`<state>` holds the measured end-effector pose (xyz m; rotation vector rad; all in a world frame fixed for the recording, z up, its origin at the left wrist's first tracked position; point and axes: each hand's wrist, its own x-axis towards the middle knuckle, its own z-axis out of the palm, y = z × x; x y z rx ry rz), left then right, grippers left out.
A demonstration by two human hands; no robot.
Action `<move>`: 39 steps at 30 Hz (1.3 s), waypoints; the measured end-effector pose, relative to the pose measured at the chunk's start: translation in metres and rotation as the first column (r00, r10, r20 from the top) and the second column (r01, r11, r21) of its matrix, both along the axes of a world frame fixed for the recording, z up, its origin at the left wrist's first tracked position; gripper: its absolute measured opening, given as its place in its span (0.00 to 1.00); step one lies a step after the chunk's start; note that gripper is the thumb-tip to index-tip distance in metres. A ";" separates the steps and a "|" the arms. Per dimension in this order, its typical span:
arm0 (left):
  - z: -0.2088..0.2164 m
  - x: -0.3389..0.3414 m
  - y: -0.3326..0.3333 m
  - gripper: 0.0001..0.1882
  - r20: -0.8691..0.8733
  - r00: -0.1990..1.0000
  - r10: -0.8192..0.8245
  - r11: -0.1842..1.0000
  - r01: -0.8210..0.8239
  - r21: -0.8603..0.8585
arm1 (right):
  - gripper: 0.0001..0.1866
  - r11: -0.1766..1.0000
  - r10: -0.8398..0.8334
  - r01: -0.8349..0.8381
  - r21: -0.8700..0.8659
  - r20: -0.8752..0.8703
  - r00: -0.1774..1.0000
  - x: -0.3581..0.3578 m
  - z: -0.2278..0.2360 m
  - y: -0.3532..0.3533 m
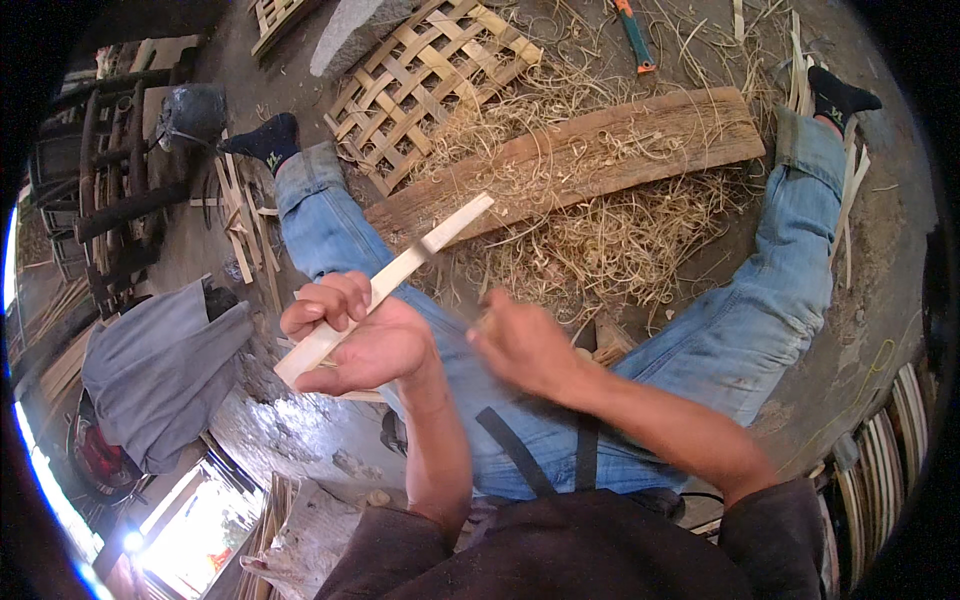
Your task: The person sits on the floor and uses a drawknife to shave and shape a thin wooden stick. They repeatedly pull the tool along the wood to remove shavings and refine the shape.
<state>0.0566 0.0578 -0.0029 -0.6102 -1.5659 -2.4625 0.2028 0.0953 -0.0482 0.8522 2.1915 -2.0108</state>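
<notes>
My left hand (pixel 365 345) is wrapped round a pale, flat wooden strip (pixel 405 265), which slants up and away to the right over my left thigh. A dark smudged band crosses the strip past its middle. To the right of it, my right hand (pixel 525 345) is closed in a fist, apart from the strip and smeared by motion. Something yellowish shows at its fingers, with a faint grey blur beside it; I cannot make out what it is. A long brown wooden plank (pixel 620 140) lies across the ground between my outstretched legs.
Curly shavings (pixel 640 240) heap around the plank. Beyond lie a woven slat panel (pixel 425 80), a grey stone (pixel 355 35) and an orange-and-green handled tool (pixel 635 38). A grey cloth (pixel 165 370) hangs at left; bundled strips (pixel 880 470) stand at right.
</notes>
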 end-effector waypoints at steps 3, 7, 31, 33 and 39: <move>0.004 -0.003 0.003 0.33 0.087 0.995 -0.052 0.994 0.043 0.104 | 0.21 0.995 0.025 -0.017 0.099 -0.073 0.997 -0.006 0.014 -0.008; -0.003 -0.014 -0.010 0.30 0.095 0.993 -0.073 0.996 0.068 0.056 | 0.15 0.999 -0.035 0.028 0.031 0.273 0.961 -0.010 -0.038 0.014; -0.027 -0.063 -0.042 0.31 0.286 0.956 0.063 0.991 -0.093 0.094 | 0.19 0.964 0.056 -0.150 0.219 0.385 0.921 0.031 -0.082 0.044; -0.028 -0.064 -0.043 0.32 0.294 0.953 0.071 0.989 -0.107 0.105 | 0.19 0.949 0.098 -0.184 0.255 0.317 0.943 0.033 -0.079 0.046; -0.015 -0.052 -0.028 0.34 0.256 0.951 0.173 0.963 -0.219 0.160 | 0.19 0.927 0.002 -0.138 0.350 0.364 0.931 0.031 -0.085 0.052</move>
